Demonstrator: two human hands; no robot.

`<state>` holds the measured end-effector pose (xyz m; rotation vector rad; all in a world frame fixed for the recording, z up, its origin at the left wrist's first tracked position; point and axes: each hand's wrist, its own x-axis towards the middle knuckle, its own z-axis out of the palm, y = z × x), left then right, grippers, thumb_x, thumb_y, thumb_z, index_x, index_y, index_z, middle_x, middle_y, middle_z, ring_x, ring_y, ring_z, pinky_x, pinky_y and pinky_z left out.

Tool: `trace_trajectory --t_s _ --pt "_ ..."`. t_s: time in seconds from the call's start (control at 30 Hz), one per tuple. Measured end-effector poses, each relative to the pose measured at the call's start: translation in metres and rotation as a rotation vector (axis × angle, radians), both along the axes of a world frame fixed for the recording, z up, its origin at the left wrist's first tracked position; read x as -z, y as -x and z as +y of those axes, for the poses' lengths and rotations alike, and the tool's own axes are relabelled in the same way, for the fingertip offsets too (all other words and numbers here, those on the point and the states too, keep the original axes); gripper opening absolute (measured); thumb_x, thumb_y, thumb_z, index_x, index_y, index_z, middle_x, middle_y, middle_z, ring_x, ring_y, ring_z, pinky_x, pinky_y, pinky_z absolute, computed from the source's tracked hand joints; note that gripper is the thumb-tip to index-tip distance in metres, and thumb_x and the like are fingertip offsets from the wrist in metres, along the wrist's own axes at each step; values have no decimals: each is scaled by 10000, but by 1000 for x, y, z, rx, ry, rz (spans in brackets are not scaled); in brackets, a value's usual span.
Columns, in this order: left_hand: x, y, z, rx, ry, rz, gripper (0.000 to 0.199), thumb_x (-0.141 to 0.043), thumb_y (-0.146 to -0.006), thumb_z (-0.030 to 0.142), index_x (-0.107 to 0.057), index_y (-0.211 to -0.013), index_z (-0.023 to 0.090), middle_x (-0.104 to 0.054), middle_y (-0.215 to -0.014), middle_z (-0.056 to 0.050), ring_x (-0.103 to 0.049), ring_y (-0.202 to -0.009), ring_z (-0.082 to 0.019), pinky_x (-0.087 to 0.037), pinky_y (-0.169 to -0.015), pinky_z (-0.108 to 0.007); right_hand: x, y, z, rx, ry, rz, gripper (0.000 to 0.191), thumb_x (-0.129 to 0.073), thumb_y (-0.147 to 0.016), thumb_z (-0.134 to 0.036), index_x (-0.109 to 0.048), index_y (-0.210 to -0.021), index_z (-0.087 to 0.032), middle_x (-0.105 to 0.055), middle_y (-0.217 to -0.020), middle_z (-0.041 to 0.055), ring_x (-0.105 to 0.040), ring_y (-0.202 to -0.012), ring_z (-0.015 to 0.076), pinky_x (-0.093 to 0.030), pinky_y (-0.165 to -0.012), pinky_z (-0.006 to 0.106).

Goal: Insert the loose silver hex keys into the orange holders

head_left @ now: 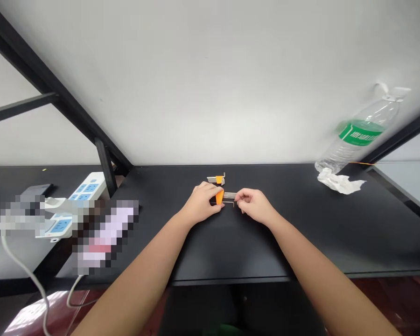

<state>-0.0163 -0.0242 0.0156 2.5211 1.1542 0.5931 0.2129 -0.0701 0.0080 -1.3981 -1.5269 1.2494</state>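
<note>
Between my hands, over the black table, is an orange holder (220, 197) with several thin metal hex keys (229, 195) sticking out to the right. My left hand (203, 202) grips the holder's left side between thumb and fingers. The fingers of my right hand (251, 203) are pinched at the right ends of the keys. One L-shaped key (231, 202) lies along the near edge of the set. Just behind my left hand rests a second orange holder (219, 179) with metal hex keys in it.
A clear bottle with a green label (360, 133) leans on the wall at the right, beside crumpled white tissue (341, 182). At the left are a white power strip (97, 179), a pixelated phone-like object (108, 233) and cables (24, 268). Black frame bars (73, 109) rise there.
</note>
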Motion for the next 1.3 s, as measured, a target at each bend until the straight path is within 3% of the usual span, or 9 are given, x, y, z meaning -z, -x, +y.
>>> trace_trajectory --t_s 0.1,0.23,0.3,0.5,0.6,0.8,0.93,1.03,1.3 --pt "3 1 1 -28 -17 7 373 -749 -794 379 -698 -1150 283 -713 -1133 -48 -596 -1087 -280 -479 -918 -416 0 -1 0 39 -36 -88 104 -567 -773 -215 -640 -846 -203 -607 -609 -28 -581 -546 139 -444 -549 247" --pt "5 -1 0 -15 -53 -10 395 -752 -793 369 -686 -1172 277 -708 -1163 -50 -591 -1105 -282 -477 -924 -419 0 5 -1 -4 -295 -278 72 -608 -804 -248 -661 -822 -203 -657 -720 -5 -552 -572 119 -437 -597 252" --pt "5 -2 0 0 -56 -3 396 -754 -794 369 -681 -1173 280 -707 -1171 -47 -586 -1116 -286 -476 -923 -419 1 8 0 -42 -339 -303 68 -599 -816 -232 -645 -776 -201 -658 -714 -7 -550 -576 115 -436 -606 246" --pt "4 1 2 -25 -68 49 382 -756 -794 335 -685 -1165 279 -702 -1190 -45 -584 -1117 -289 -478 -930 -422 3 7 1 25 -59 -214 77 -563 -849 -205 -617 -794 -209 -606 -539 -39 -559 -457 118 -421 -507 218" --pt "5 3 4 -38 -73 40 391 -755 -798 339 -685 -1176 266 -702 -1184 -50 -587 -1111 -286 -480 -949 -426 3 7 1 35 -72 -315 106 -563 -874 -212 -631 -793 -212 -630 -567 -26 -559 -443 126 -414 -503 236" --pt "11 3 6 -49 -81 -20 437 -753 -806 351 -668 -1223 254 -704 -1179 -66 -600 -1099 -289 -493 -959 -440 2 9 0 75 -410 -680 189 -611 -923 -312 -663 -772 -210 -677 -793 46 -612 -724 186 -422 -669 300" --pt "14 3 7 -43 -89 -31 448 -766 -796 366 -675 -1222 261 -709 -1168 -74 -610 -1096 -295 -500 -960 -456 4 7 1 25 -517 -768 225 -681 -881 -364 -686 -1059 -227 -651 -1059 77 -594 -921 222 -438 -763 331" --pt "14 3 8 -49 -88 -44 464 -768 -797 369 -670 -1237 261 -703 -1189 -78 -605 -1114 -296 -496 -973 -462 9 7 7 -54 -529 -818 265 -677 -886 -283 -667 -1143 -221 -622 -1183 95 -552 -1061 254 -426 -840 368" --pt "15 1 10 -28 -75 -28 475 -768 -804 384 -660 -1244 241 -709 -1166 -75 -602 -1102 -284 -490 -977 -438 19 9 19 -34 -467 -701 83 -630 -948 -248 -689 -1006 -241 -642 -1095 48 -547 -1032 215 -389 -863 365"
